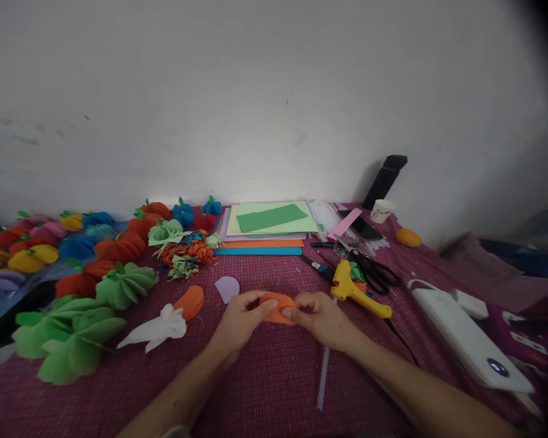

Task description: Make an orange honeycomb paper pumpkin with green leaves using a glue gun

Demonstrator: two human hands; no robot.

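I note the left hand [240, 319] and right hand [320, 316] close together over the middle of the table [256, 392]. Each is pinched shut on one end of the orange paper piece [277, 308], held just above the cloth. A purple half-circle [227, 287] and an orange folded stack [190, 302] lie just left of the left hand, a yellow glue gun [358, 293] lies beside the right hand with black scissors [375, 272] beyond it, and green paper pumpkins [73, 340] crowd the left edge.

The orange paper piece [277, 308] sits just below the middle of the frame: small, rounded along its upper edge, straighter below, seemingly several folded layers, pinched at its ends between the left hand [240, 319] and right hand [319, 316]
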